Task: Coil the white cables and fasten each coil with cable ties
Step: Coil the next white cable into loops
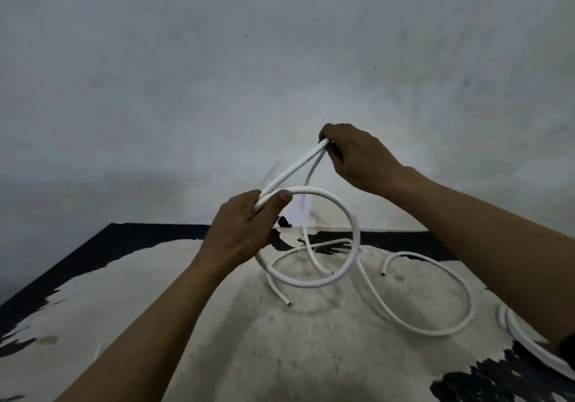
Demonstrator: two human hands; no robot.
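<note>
Both hands clamp the cable above the worktop middle: left hand grips the loop, right hand pinches the raised strands.

Two hands, the left hand and the right hand; one table; three white cables, as far as the tangle lets me count: one held cable gripped by both hands, making one full loop; one loose cable lying on the table; one coil at the right edge, largely hidden by the forearm, showing at least two strands; two cut ends plainly visible on the table
</note>
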